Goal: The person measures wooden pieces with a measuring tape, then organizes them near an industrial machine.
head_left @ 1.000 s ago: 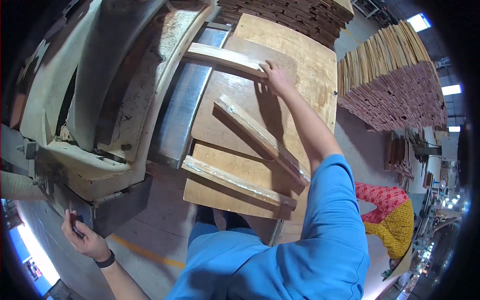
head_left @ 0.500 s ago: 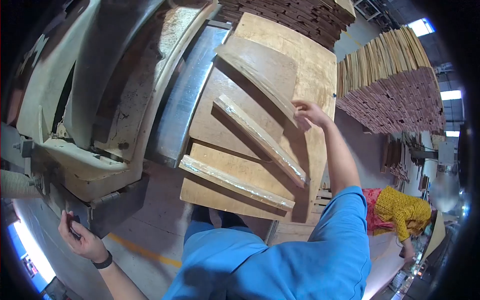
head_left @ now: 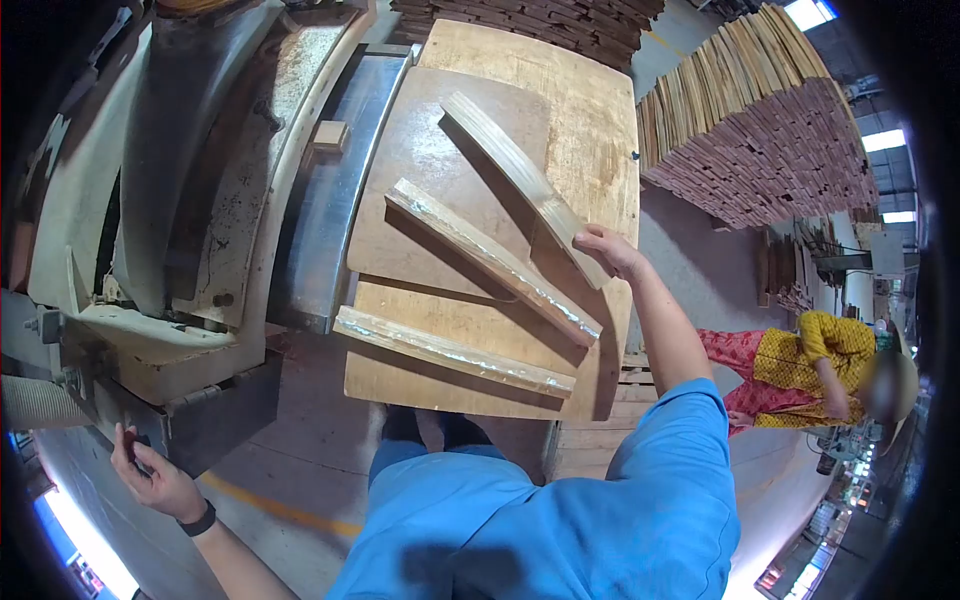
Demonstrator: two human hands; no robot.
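My right hand (head_left: 612,252) is closed around the near end of a pale wooden strip (head_left: 520,180), thumb on its upper face. The strip slants over a board-topped table (head_left: 590,100). Beside it lies a second wooden strip (head_left: 490,258) with whitish-blue marks along its edge. A third marked wooden strip (head_left: 450,350) lies nearer my body. Off to the left, my left hand (head_left: 160,480) hangs in the air near the machine's lower corner, fingers loosely curled and apart, with nothing visible in it.
A large machine (head_left: 230,230) stands left, with a shiny metal bed (head_left: 325,210) along the table. A small wooden block (head_left: 331,136) sits on that bed. Stacked boards (head_left: 760,150) rise at the right, more wood (head_left: 530,25) behind. A person in yellow (head_left: 820,365) is at the right.
My right hand now grips the pale strip, whose face has turned lighter toward me. A wooden block has appeared on the metal bed. The person at right has straightened up.
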